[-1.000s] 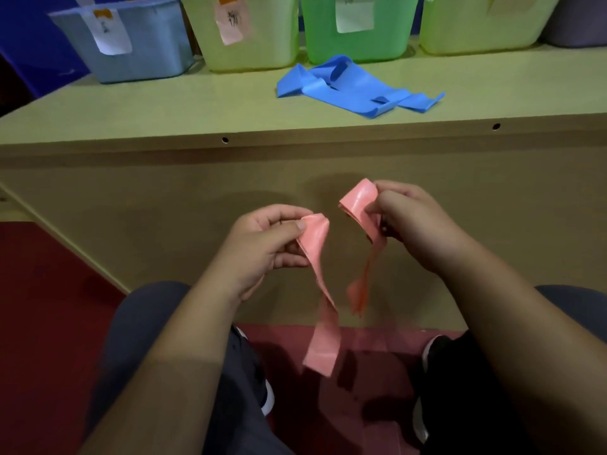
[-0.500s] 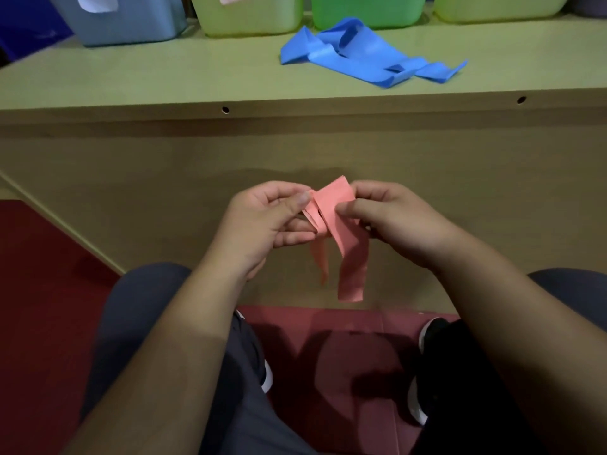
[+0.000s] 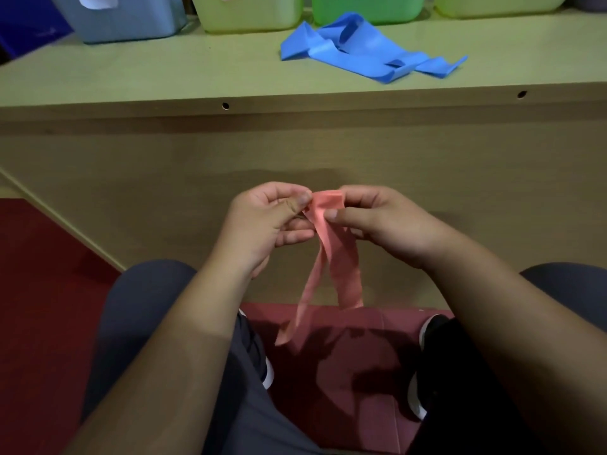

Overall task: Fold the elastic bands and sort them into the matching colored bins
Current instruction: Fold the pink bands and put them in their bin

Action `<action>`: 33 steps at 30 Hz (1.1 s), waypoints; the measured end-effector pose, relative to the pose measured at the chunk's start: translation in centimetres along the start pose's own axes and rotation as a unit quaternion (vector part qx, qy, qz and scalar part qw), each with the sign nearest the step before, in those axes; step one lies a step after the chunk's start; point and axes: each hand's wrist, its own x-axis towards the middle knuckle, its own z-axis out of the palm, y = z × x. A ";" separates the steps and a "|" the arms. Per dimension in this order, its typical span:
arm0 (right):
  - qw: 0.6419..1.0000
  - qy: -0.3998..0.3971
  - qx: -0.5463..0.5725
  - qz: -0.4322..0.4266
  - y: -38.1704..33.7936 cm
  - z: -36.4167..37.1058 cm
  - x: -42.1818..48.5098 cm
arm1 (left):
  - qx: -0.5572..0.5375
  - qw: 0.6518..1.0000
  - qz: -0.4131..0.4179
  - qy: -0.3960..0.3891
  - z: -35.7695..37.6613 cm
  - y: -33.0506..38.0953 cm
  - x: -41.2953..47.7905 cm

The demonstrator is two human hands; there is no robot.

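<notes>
both hands are pinching the pink band (image 3: 328, 221) at frame centre, left hand (image 3: 262, 221) and right hand (image 3: 377, 224) equally near; its tails are hanging straight down.

Grey-blue plastic bin (image 3: 128, 18), green plastic bin (image 3: 364, 8) at worktop (image 3: 164, 70) back edge — tops cropped; pink elastic band (image 3: 343, 267) fold part-hidden.

Your pink band (image 3: 329, 205) is folded over at its top, pinched between your left hand (image 3: 262, 221) and right hand (image 3: 384, 221). Two tails hang down, the left one narrower and longer. Your blue band (image 3: 361, 50) lies crumpled and unfolded on the worktop (image 3: 164, 70), just in front of the green bin (image 3: 364, 11). The grey-blue bin (image 3: 131, 21) and a yellow-green bin (image 3: 253, 14) stand to its left.
</notes>
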 end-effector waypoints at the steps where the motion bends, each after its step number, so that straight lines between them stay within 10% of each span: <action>1: 1.000 0.004 -0.006 -0.002 0.1 -0.1 0.0 | 0.000 1.000 -0.001 -0.001 0.0 0.0 0.0; 33: 0.993 0.097 0.069 -0.004 0.5 0.2 0.9 | -0.042 0.998 0.031 -0.020 -0.4 -0.6 0.4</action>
